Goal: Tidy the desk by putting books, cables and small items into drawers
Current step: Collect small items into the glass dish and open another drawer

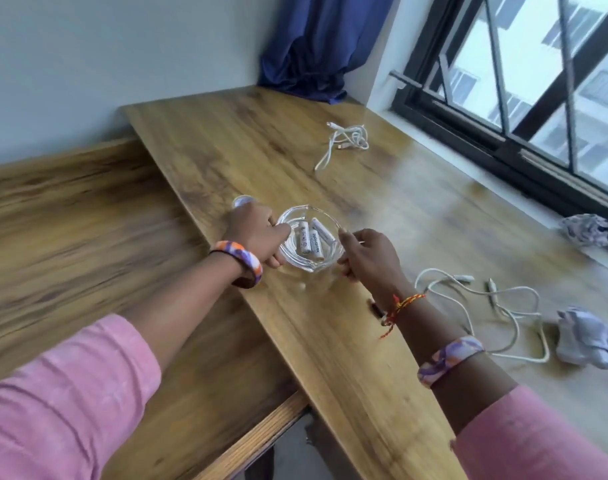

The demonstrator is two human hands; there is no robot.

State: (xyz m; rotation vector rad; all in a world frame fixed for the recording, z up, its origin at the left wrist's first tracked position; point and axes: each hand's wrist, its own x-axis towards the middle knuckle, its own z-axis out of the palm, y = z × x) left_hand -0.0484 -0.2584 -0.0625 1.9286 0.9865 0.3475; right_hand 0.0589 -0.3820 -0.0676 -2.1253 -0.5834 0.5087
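**Both hands close on the glass dish of batteries**

Head view: A clear glass dish [309,237] sits on the wooden desk [347,341], near its left edge and directly between the two hands. The left hand [255,237] is at the dish's nine o'clock, fingers curled around the rim on that side. The right hand [368,254] is at its three to four o'clock, thumb and fingers curled against the opposite rim. Both appear to grip the dish; the motion blur keeps me from telling whether it has left the desktop. Neither hand is nearer than the other, so the coming lift looks like a level two-handed carry.

Inside the dish lie white batteries [311,239], three as far as I can tell, side by side with their long axes running roughly from twelve to six o'clock. They are loose, so a tilt would probably roll them against the wall.

Just beyond the left hand, at its eleven o'clock, a small round pale thing [242,201] shows, too blurred to name.

From the dish, a coiled white cable [347,140] lies well apart at one o'clock. A second white cable [486,306] sprawls at four o'clock, with a crumpled paper [584,337] beside it. No drawer is in view.
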